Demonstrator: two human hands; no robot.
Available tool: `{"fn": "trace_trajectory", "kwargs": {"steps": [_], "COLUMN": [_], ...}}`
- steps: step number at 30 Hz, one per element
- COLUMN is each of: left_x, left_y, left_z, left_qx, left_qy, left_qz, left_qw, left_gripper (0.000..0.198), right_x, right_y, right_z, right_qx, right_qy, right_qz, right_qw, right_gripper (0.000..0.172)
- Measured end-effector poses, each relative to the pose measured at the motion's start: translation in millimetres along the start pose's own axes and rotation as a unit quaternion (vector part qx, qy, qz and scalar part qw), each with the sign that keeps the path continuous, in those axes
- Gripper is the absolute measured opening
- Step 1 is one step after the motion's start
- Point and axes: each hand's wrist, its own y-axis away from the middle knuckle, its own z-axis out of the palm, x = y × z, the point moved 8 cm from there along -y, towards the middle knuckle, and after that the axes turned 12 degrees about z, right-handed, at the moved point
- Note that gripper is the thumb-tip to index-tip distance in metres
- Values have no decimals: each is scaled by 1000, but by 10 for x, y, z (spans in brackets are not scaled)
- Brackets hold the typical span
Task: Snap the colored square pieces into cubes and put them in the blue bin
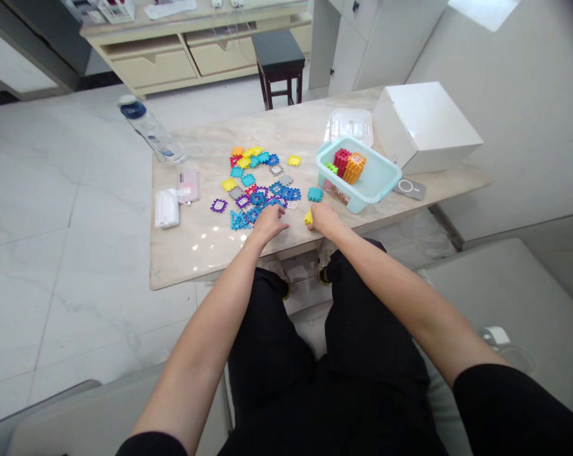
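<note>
At the table's front edge, my right hand [323, 218] is closed on a yellow notched building tile [308, 218]. My left hand [270, 223] has its fingers apart, over the near edge of a heap of blue and purple tiles [258, 201]; nothing shows in its grasp. Orange, yellow, red, teal and grey tiles spread farther back, with one yellow tile [294, 161] lying apart. A teal tile stack [315, 194] sits just beyond my right hand. In the light-blue bin [381, 174], red tiles [342, 158], orange tiles [354, 168] and green tiles [331, 168] stand grouped.
A white box [424, 123] and a clear plastic lid [350, 125] stand behind the bin. A grey phone [410, 189] lies at its right. On the left are a water bottle [153, 132] and a tissue pack [167, 209]. A dark stool [277, 54] stands beyond the table.
</note>
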Motion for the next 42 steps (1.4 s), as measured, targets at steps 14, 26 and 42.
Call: {"fn": "trace_trajectory", "kwargs": {"steps": [14,26,42], "left_x": [115,777,813], "left_y": [-101,-55,73], "left_z": [61,-318,-572], "left_qx": [32,144,177], "left_qy": [108,184,186], "left_qz": [83,263,219], "left_qw": [990,936,941], "left_gripper": [72,79,69], "right_x": [290,-77,-121], "right_y": [-130,51,165], "right_z": [-229,-202,-238], "right_qx": [19,-286,-347], "right_qy": [-131,-663,-690], "right_qz": [45,-64,-66], "right_qw": [990,688,631], "right_gripper": [36,41,45]}}
